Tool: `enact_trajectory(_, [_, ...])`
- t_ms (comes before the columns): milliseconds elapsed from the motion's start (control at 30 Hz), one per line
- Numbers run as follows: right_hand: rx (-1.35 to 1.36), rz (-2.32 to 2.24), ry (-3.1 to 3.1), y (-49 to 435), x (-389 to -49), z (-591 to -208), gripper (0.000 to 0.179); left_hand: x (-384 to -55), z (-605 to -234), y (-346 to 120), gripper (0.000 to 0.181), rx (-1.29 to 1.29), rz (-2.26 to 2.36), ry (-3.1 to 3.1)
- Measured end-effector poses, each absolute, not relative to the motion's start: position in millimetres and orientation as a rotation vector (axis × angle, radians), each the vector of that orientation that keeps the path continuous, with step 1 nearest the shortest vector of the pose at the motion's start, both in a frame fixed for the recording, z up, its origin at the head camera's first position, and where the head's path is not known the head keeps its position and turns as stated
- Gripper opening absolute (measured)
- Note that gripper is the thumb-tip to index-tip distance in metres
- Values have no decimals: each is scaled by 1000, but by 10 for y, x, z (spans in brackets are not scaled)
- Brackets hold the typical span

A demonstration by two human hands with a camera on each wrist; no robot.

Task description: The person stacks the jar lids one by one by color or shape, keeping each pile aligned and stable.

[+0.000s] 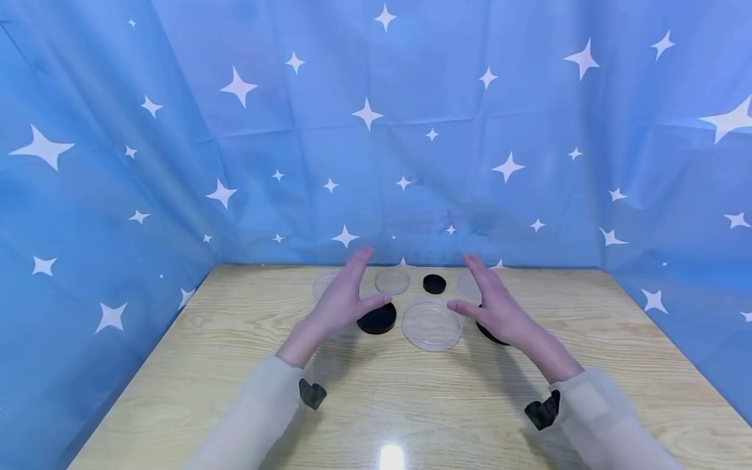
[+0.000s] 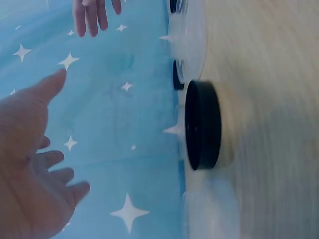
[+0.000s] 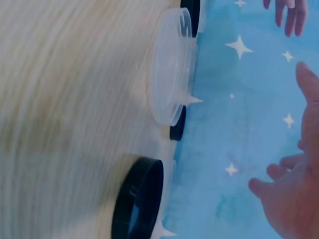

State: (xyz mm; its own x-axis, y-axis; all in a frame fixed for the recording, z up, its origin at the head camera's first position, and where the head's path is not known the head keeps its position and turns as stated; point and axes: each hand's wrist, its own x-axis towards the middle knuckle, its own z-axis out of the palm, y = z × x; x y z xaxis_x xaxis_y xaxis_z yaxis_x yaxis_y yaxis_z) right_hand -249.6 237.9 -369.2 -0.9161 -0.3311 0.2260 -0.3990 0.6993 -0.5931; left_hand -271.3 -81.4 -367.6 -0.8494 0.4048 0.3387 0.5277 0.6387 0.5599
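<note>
Hovering with thumb and fingers apart: left grip [image 1: 341, 300] and right grip [image 1: 496, 308].
Below, on the wood-grained surface [image 1: 247, 365], a clear rimmed dish [image 1: 431, 326] lies between two shallow black dishes [image 1: 377, 320]; behind, a small black disc [image 1: 434, 284] and pale translucent discs [image 1: 391, 281] lie near the creased, star-printed blue cloth [image 1: 329, 153].

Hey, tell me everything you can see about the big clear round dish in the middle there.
The clear dish is round, shallow and see-through, apparently plastic, with a thin raised rim and a fainter inner ring. Wood grain shows through it. It lies flat on the wooden table, between two black round pieces. Neither the left hand nor the right hand touches it. Whether it is one piece or two nested ones, I can't tell.
</note>
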Motion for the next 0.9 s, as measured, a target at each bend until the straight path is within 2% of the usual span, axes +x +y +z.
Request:
enact_trajectory(200, [530, 1232, -2771, 2352, -2463, -3752, 109, -2658, -3766, -722, 96, -838, -1316, -2608])
enact_trajectory(500, [474, 1482, -2759, 2396, -2465, -3907, 117, -2563, -3970, -604, 95, -780, -1819, -2508])
enact_trajectory(900, [568, 1564, -2734, 2431, -2454, -4116, 113, -2461, -4251, -477, 90, -731, -2088, -2511])
